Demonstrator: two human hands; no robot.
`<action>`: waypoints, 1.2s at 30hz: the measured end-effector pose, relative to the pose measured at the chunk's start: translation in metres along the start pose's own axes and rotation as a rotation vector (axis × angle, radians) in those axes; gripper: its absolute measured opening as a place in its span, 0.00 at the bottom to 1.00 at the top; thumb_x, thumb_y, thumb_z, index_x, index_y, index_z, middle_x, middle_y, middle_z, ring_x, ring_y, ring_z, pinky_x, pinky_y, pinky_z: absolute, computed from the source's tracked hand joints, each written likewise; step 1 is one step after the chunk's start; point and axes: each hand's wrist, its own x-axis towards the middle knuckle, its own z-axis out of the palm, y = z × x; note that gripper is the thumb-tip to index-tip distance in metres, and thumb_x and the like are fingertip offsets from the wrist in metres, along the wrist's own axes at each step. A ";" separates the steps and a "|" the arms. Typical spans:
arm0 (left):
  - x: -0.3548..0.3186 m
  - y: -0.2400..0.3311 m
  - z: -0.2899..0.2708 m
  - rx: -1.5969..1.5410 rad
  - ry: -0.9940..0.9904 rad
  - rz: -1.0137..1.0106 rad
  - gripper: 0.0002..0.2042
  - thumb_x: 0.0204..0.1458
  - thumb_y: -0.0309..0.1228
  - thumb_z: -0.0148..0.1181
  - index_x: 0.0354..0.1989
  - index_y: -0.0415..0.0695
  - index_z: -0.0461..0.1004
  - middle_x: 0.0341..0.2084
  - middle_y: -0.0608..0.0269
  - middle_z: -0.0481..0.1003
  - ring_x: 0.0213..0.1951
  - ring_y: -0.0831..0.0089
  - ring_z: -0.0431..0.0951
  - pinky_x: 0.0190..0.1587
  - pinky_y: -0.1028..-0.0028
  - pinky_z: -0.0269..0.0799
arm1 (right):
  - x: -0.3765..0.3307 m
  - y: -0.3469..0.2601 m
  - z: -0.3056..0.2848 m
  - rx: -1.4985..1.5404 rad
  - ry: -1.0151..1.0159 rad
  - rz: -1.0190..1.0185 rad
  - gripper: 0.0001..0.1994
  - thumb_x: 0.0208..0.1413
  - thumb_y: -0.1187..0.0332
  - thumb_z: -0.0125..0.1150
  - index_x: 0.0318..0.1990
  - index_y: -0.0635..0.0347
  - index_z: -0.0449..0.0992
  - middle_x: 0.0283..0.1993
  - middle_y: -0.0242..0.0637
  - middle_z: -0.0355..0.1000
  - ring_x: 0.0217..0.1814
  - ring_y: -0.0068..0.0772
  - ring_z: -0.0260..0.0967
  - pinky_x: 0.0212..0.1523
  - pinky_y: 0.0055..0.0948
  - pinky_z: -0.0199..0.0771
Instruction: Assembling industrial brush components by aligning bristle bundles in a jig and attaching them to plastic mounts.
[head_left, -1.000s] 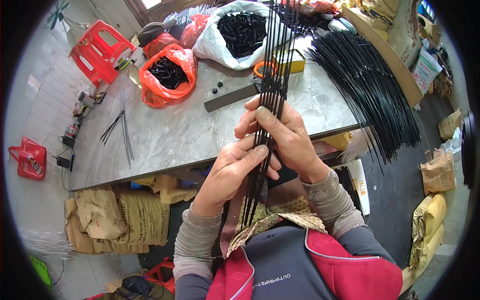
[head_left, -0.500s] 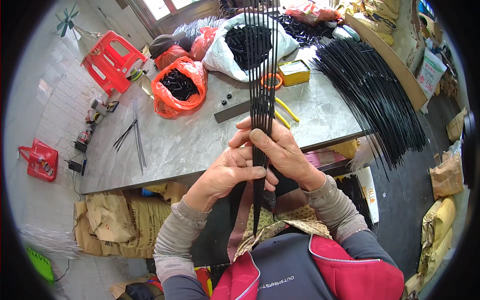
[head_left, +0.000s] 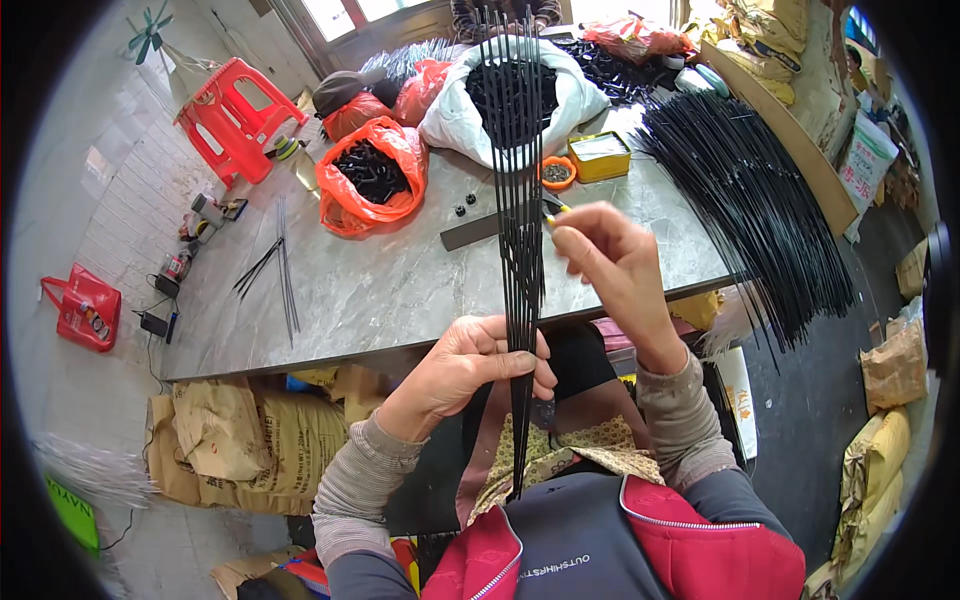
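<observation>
A bundle of long, thin black rods (head_left: pixel 522 270) stands upright in front of me, its narrow lower ends close to my chest. My left hand (head_left: pixel 470 365) is closed around the lower part of the bundle, thumb across the front. Just right of the rods, and apart from them, hangs my right hand (head_left: pixel 620 265). Its fingers are curled in toward the thumb; whether anything small is between them is hidden. Behind that hand, yellow-handled pliers (head_left: pixel 559 208) on the table are mostly covered.
On the grey marbled table (head_left: pixel 370 290) lie a dark flat bar (head_left: pixel 470 232) and some loose rods (head_left: pixel 283 265). A red bag (head_left: pixel 328 205) and a white sack (head_left: pixel 455 135) hold black pieces. A yellow tin (head_left: pixel 600 165) and a large rod pile (head_left: pixel 745 200) are farther right. Someone sits opposite.
My right hand has let go of the rods and moved up and to the right. My left hand still holds the bundle, in nearly the same place.
</observation>
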 end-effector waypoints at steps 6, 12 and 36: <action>0.000 0.000 0.002 -0.010 -0.023 -0.003 0.09 0.61 0.25 0.61 0.47 0.35 0.75 0.35 0.50 0.82 0.38 0.64 0.84 0.46 0.68 0.80 | 0.019 0.008 -0.002 0.017 -0.087 -0.105 0.11 0.63 0.71 0.65 0.50 0.65 0.79 0.36 0.22 0.71 0.32 0.08 0.61 0.29 0.13 0.61; -0.003 0.001 0.001 -0.035 -0.035 -0.005 0.09 0.61 0.25 0.61 0.47 0.34 0.75 0.35 0.50 0.82 0.38 0.64 0.84 0.46 0.67 0.81 | 0.014 0.010 -0.004 -0.056 -0.157 -0.161 0.09 0.65 0.70 0.63 0.49 0.63 0.81 0.36 0.26 0.71 0.32 0.11 0.61 0.31 0.14 0.62; -0.002 -0.003 0.011 0.126 0.075 0.033 0.09 0.55 0.24 0.62 0.41 0.33 0.71 0.29 0.41 0.80 0.32 0.51 0.84 0.42 0.57 0.83 | -0.043 0.011 -0.003 0.189 -0.309 -0.067 0.16 0.69 0.64 0.49 0.36 0.68 0.76 0.29 0.41 0.75 0.34 0.32 0.74 0.36 0.33 0.75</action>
